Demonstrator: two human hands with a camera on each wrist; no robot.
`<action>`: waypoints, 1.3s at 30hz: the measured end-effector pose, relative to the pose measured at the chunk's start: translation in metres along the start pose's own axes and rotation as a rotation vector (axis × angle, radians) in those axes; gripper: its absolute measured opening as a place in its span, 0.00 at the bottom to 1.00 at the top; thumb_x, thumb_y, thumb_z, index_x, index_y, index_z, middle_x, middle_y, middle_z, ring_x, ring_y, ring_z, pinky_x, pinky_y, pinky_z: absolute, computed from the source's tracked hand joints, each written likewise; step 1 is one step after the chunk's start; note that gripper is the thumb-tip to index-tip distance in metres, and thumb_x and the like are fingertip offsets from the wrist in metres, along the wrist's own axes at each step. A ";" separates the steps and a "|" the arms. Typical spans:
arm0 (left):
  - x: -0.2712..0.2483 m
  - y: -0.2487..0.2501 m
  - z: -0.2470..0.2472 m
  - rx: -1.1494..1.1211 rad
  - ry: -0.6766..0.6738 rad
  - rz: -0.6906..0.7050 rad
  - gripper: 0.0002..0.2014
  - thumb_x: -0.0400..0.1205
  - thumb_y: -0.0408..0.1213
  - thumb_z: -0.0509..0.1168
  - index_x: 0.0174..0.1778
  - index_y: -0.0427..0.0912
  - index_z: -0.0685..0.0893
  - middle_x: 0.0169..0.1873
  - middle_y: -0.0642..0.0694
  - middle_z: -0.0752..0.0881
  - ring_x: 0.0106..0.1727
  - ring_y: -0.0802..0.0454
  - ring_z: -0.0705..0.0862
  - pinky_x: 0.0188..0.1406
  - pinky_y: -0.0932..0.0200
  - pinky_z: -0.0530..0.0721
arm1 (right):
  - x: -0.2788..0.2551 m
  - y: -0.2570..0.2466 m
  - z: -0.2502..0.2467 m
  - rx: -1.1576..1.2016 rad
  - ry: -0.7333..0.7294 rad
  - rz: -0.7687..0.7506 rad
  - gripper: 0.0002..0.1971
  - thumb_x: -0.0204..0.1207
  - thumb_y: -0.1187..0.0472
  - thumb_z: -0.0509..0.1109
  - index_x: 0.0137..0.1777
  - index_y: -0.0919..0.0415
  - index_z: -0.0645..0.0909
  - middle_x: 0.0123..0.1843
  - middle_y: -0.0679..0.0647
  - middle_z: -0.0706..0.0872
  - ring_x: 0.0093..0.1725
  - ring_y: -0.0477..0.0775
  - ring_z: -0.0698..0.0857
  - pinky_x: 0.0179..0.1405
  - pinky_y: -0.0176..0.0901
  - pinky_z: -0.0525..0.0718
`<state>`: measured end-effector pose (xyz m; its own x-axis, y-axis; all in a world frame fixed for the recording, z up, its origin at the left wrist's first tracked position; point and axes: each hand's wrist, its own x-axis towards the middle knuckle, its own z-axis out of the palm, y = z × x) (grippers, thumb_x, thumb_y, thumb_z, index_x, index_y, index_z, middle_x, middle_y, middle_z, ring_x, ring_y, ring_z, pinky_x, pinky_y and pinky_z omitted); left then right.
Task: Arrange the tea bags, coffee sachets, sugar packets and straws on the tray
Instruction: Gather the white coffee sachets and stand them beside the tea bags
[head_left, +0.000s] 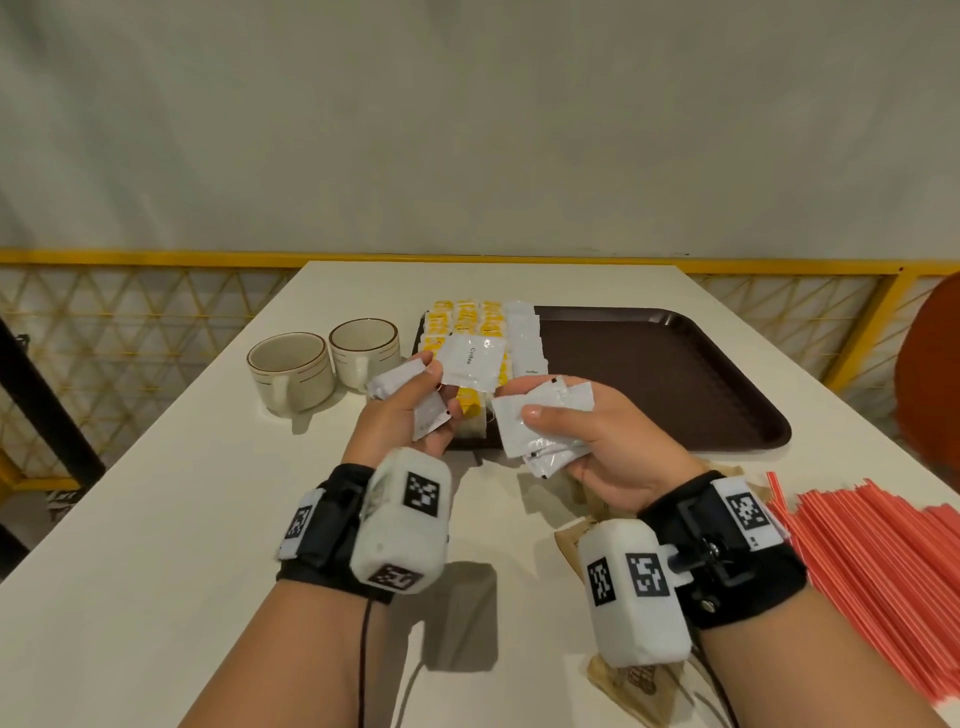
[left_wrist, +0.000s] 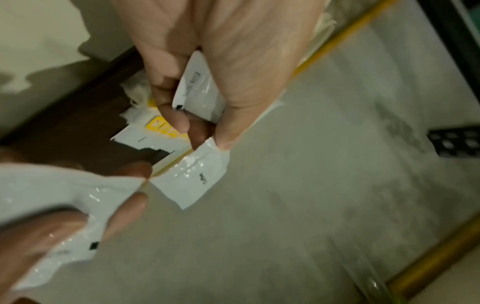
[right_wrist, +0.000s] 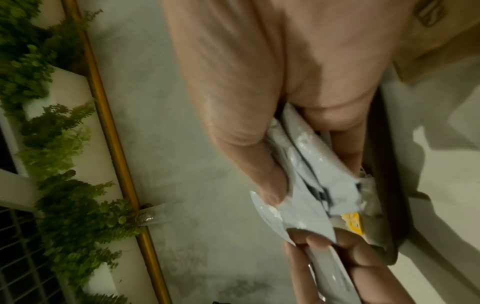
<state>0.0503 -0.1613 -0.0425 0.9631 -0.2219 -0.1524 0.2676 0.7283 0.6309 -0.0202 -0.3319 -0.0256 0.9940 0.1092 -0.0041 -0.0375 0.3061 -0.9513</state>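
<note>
Glossy white coffee sachets (head_left: 540, 421) are pinched in both hands, left (head_left: 410, 415) and right (head_left: 613, 441); light and slippery, they are best gripped by flat edges.

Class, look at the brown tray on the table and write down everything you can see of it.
The tray is a dark brown rectangle with rounded corners and a low raised rim, seemingly plastic. It lies flat on the white table, right of two cups. Its left end holds rows of yellow-labelled tea bags and a column of white coffee sachets; the rest is bare. Neither hand touches it; the left hand and right hand hold sachets above its near edge.
</note>
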 end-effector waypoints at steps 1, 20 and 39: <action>0.000 0.000 0.000 -0.046 0.000 -0.027 0.07 0.81 0.26 0.64 0.49 0.41 0.81 0.38 0.42 0.89 0.30 0.54 0.87 0.25 0.64 0.83 | -0.001 0.001 0.002 -0.014 -0.037 -0.002 0.17 0.70 0.72 0.70 0.60 0.68 0.82 0.60 0.64 0.86 0.55 0.57 0.87 0.55 0.47 0.86; -0.003 -0.005 0.007 0.217 -0.150 -0.128 0.26 0.77 0.56 0.68 0.60 0.37 0.81 0.54 0.40 0.83 0.55 0.42 0.81 0.55 0.52 0.80 | -0.002 -0.005 0.000 0.088 0.013 -0.033 0.17 0.74 0.72 0.67 0.63 0.67 0.82 0.55 0.63 0.89 0.48 0.55 0.89 0.41 0.43 0.88; -0.008 -0.009 0.008 0.470 -0.285 -0.043 0.20 0.75 0.38 0.75 0.60 0.35 0.82 0.52 0.35 0.87 0.54 0.36 0.86 0.55 0.46 0.84 | 0.000 0.003 0.005 -0.016 0.124 -0.032 0.20 0.69 0.66 0.75 0.61 0.70 0.82 0.58 0.68 0.88 0.55 0.63 0.88 0.55 0.55 0.86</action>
<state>0.0395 -0.1712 -0.0414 0.8882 -0.4592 -0.0145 0.2015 0.3612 0.9105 -0.0210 -0.3265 -0.0266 0.9998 -0.0187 -0.0111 -0.0051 0.2922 -0.9563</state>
